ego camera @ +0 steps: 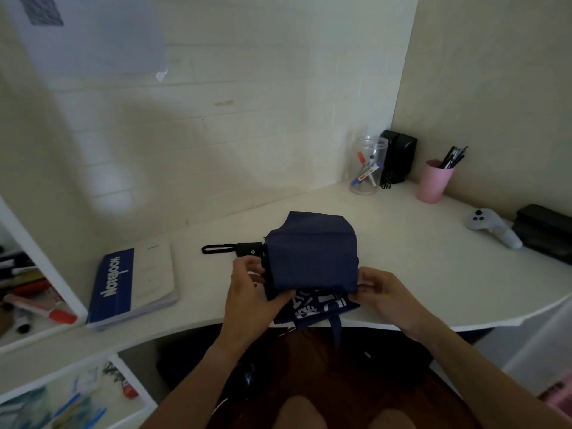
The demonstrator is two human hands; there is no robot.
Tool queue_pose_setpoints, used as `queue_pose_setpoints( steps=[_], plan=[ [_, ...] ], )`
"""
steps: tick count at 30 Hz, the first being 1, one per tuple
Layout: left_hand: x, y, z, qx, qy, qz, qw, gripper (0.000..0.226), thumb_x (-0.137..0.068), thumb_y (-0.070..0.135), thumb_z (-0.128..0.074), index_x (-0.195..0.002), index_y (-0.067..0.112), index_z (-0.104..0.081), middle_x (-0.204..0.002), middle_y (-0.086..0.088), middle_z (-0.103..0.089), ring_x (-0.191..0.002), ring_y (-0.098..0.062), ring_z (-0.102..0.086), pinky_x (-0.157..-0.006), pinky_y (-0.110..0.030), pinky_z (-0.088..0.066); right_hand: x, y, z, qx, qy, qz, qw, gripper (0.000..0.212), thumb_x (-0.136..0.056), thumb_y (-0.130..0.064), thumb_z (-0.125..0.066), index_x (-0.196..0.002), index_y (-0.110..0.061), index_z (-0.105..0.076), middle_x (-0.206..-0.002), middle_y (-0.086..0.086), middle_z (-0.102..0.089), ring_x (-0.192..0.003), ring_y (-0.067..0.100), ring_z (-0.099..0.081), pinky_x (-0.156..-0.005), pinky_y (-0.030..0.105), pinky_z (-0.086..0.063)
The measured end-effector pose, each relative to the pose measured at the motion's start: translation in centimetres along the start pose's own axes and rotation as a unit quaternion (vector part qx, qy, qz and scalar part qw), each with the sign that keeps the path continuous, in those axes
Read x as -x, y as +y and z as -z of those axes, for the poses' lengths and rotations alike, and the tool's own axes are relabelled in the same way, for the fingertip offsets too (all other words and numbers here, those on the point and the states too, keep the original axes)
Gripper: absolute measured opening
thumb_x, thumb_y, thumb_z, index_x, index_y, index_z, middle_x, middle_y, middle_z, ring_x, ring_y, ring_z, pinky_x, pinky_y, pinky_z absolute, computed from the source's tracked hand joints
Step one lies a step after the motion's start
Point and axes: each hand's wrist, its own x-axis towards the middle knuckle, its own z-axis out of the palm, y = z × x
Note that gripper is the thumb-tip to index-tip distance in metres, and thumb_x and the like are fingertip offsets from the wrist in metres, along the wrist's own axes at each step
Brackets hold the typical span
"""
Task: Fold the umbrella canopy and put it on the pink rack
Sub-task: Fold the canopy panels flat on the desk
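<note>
From the head camera, a navy umbrella canopy (pixel 311 261) lay partly folded on the white table (pixel 418 274), near its front edge, with white lettering showing on the lower folds and a strap hanging over the edge. The black handle (pixel 249 249) pointed left, its wrist loop (pixel 216 249) flat on the table. The left hand (pixel 250 292) was closed on the canopy's left side just below the handle, fingers curled around the fabric. The right hand (pixel 382 294) pinched the canopy's lower right corner between thumb and fingertips. A blue notebook (pixel 133 283) lay to the left. Farther back on the right stood a clear jar (pixel 368 165) of markers, a pink cup (pixel 433 184) of pens and a white controller (pixel 492 227).
</note>
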Motion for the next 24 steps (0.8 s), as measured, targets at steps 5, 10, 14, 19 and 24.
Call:
queue_pose_setpoints(
  steps=[5, 10, 14, 19, 24],
  plan=[
    [-0.3, 1.8, 0.6, 0.058, -0.056, 0.009, 0.997, 0.026, -0.075, 0.044, -0.083, -0.098, 0.033, -0.074, -0.116, 0.005, -0.059, -0.098, -0.01, -0.062, -0.087, -0.037, -0.057, 0.5, -0.7, 0.0, -0.062, -0.002, -0.015, 0.998, 0.018, -0.089, -0.005, -0.07, -0.108, -0.007, -0.068, -0.11, 0.013, -0.074, -0.106, 0.026, -0.07, -0.093, 0.03, -0.053],
    [0.5, 2.9, 0.5, 0.138, -0.049, 0.072, 0.987, 0.028, -0.084, 0.048, -0.073, -0.08, 0.021, -0.076, -0.087, 0.003, -0.077, -0.089, -0.015, -0.071, -0.088, -0.04, -0.059, 0.1, -1.1, -0.7, -0.138, 0.05, -0.08, 0.986, 0.04, -0.098, -0.038, -0.059, -0.109, -0.002, -0.073, -0.11, 0.011, -0.077, -0.107, 0.021, -0.072, -0.097, 0.031, -0.053],
    [1.1, 2.2, -0.1, 0.113, -0.018, 0.068, 0.991, 0.021, -0.079, 0.018, -0.086, -0.091, 0.016, -0.069, -0.08, -0.002, -0.074, -0.078, -0.012, -0.073, -0.082, -0.034, -0.062, -0.2, -1.3, -1.0, -0.138, 0.068, -0.101, 0.983, 0.038, -0.093, -0.031, -0.067, -0.1, 0.007, -0.073, -0.103, 0.011, -0.079, -0.101, 0.02, -0.074, -0.095, 0.031, -0.056],
    [1.1, 2.6, -0.4, 0.204, 0.044, 0.145, 0.967, 0.05, -0.076, 0.015, -0.088, -0.112, 0.023, -0.054, -0.107, 0.001, -0.057, -0.086, -0.011, -0.068, -0.06, -0.015, -0.056, -0.5, -1.2, -1.3, -0.106, 0.102, -0.113, 0.983, 0.025, -0.088, -0.024, -0.074, -0.08, -0.004, -0.061, -0.084, 0.011, -0.068, -0.088, 0.021, -0.067, -0.09, 0.034, -0.057],
    [-0.5, 2.7, 0.1, 0.251, -0.04, 0.133, 0.958, 0.04, -0.088, 0.017, -0.078, -0.117, 0.023, -0.051, -0.11, -0.012, -0.07, -0.089, -0.017, -0.074, -0.063, -0.023, -0.059, -0.3, -1.1, -1.2, -0.09, 0.112, -0.089, 0.986, 0.023, -0.084, -0.015, -0.079, -0.085, -0.006, -0.057, -0.09, 0.015, -0.077, -0.087, 0.026, -0.073, -0.085, 0.036, -0.058]
  ],
)
